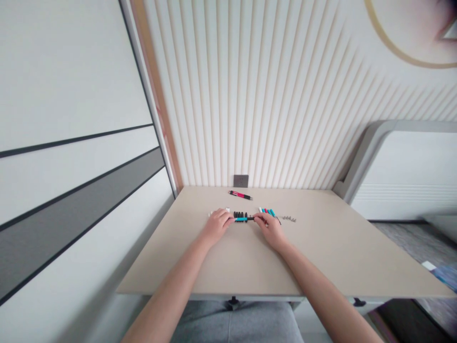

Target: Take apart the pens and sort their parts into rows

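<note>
My left hand (215,226) is closed on the left end of a blue and black pen (242,219), which I hold level just above the table. My right hand (271,230) pinches the black right end of the same pen. Right behind the pen stands a row of several small black pieces (240,214), partly covered by it. Several coloured tubes (267,211) in white, red and blue lie beyond my right hand. Small grey pieces (289,219), too small to name, lie to its right. By my left fingers is a small white piece (227,209), partly hidden.
Red and black pens (240,195) lie together farther back on the beige table (321,257). A dark wall socket (241,181) sits on the ribbed wall behind. A white cabinet side (82,209) rises at the left; a bed headboard (407,171) stands at the right.
</note>
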`<state>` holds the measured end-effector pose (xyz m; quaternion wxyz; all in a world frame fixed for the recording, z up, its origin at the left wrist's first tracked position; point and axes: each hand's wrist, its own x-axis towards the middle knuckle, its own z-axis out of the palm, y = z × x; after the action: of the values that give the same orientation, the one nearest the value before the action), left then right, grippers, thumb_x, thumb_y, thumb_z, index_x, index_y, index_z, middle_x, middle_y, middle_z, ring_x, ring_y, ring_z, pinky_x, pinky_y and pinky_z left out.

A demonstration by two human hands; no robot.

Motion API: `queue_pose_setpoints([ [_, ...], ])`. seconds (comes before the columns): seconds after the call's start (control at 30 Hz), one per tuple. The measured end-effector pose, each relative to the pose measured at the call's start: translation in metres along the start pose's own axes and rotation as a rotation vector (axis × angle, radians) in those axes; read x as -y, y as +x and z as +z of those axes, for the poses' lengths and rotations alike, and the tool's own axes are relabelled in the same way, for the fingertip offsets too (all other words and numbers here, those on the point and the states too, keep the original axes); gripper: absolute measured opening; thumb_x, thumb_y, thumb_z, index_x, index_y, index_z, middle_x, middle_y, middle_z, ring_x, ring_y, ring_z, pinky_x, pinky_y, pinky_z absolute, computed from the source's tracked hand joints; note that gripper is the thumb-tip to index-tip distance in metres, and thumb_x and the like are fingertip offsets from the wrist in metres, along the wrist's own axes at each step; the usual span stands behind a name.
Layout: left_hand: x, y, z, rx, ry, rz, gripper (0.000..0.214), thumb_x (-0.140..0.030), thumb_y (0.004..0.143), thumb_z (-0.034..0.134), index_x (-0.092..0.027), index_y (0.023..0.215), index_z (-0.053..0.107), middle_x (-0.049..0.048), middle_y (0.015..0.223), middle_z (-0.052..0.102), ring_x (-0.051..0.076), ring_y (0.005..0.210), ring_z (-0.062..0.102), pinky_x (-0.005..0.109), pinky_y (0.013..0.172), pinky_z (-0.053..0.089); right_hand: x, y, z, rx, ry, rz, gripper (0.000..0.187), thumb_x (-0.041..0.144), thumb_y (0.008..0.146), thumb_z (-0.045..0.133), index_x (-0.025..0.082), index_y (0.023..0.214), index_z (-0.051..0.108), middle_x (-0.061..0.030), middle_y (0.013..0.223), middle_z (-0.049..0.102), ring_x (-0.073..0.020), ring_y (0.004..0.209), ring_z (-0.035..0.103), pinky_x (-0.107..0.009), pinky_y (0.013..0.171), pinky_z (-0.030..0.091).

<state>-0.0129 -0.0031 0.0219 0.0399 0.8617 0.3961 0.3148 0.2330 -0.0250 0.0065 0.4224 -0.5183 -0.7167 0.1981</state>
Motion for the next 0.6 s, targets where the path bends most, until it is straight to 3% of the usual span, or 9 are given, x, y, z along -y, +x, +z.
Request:
queue_pose_setpoints([
  [0.33,0.009,-0.003,0.003,-0.027,-0.131,-0.076,0.023,-0.034,0.096,0.047,-0.02,0.105,0.063,0.005,0.096,0.068,0.019,0.092,0.062,0.033,0.085,0.047,-0.008,0.002,-0.006,-0.086,0.127,0.023,0.032,0.044,0.091,0.048,0.019,0.098,0.068,-0.0067,0.089,0.069,-0.0196,0.077,0.058,-0.031,0.073,0.044],
  [0.5,0.013,-0.003,0.002,-0.084,-0.162,-0.076,0.018,-0.031,0.094,0.051,-0.019,0.104,0.062,0.006,0.097,0.067,0.019,0.093,0.062,0.034,0.086,0.048,-0.008,0.002,-0.007,-0.076,0.135,0.04,0.034,0.047,0.088,0.054,0.02,0.101,0.07,-0.0067,0.094,0.069,-0.019,0.076,0.057,-0.032,0.074,0.045],
  [0.6,0.012,-0.002,0.0,-0.107,-0.183,-0.094,0.016,-0.029,0.095,0.051,-0.02,0.102,0.061,0.0056,0.097,0.067,0.019,0.092,0.062,0.035,0.086,0.048,-0.01,0.001,-0.006,-0.035,0.122,0.07,0.038,0.049,0.088,0.052,0.02,0.105,0.071,-0.0053,0.084,0.068,-0.019,0.072,0.055,-0.032,0.07,0.044],
])
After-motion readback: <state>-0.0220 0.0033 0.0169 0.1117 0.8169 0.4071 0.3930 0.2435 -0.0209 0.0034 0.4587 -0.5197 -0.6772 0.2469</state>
